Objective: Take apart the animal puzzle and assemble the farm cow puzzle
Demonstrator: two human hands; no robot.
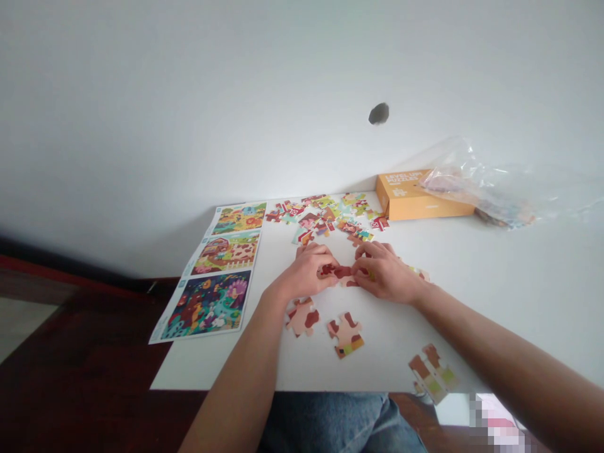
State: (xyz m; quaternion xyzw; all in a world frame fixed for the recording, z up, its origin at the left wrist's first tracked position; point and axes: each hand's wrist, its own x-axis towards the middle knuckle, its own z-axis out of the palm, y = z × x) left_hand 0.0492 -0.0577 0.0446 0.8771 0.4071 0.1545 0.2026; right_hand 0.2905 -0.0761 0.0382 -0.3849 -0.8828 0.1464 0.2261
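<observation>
Both my hands meet over the white table [377,371], around jigsaw puzzle pieces [346,281] with brown patches on cream. My left hand [309,270] has its fingers closed on a brown-patched piece at the left side. Opposite it, my right hand [384,272] pinches the right side, and its fingers hide part of what it holds. Whether the pieces are locked together I cannot tell. Nearer to me lie a brown-spotted piece [304,316] and another piece [346,335] with a yellow-green lower edge. Behind my right hand another piece [419,274] is partly covered.
A heap of colourful pieces [325,217] lies beyond my hands. The picture sheet [201,270] with three scenes is at the left. An orange puzzle box [425,202] and a clear plastic bag [495,189] stand by the wall. Fence-patterned pieces [433,372] lie at the front edge.
</observation>
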